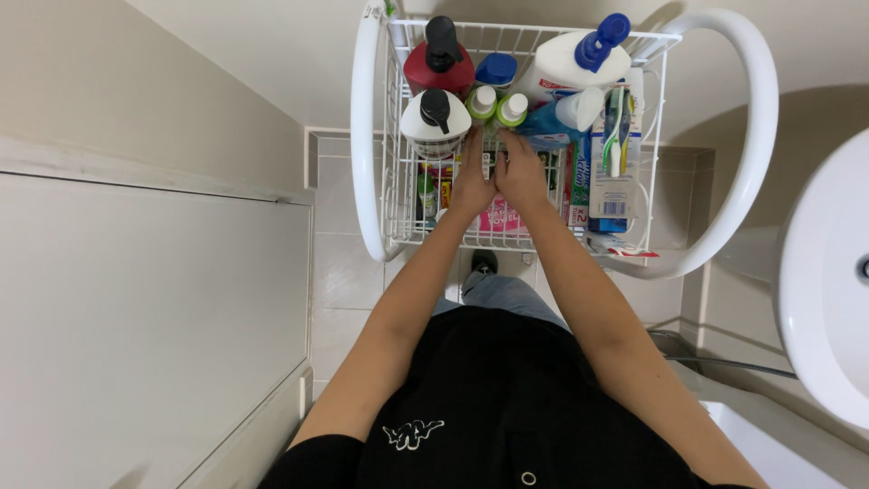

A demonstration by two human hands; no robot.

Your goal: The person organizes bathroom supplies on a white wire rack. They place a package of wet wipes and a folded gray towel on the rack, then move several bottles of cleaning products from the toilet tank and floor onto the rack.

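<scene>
Soft even light, wide-angle edge distortion

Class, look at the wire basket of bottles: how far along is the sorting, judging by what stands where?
Done: the tall bottles stand upright along the far side of the basket. In hand: the left hand and right hand meet at mid-basket, beside two green bottles; what they grip is hidden. Left: a toothbrush pack and small packets lie loosely at the near side.

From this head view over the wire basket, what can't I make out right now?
- Fingertips of the left hand and right hand: hidden among the bottles, so any grip is unclear.
- Lower shelf items: screened by the hands and the wire basket.
- Sink: cut off by the right edge.
</scene>
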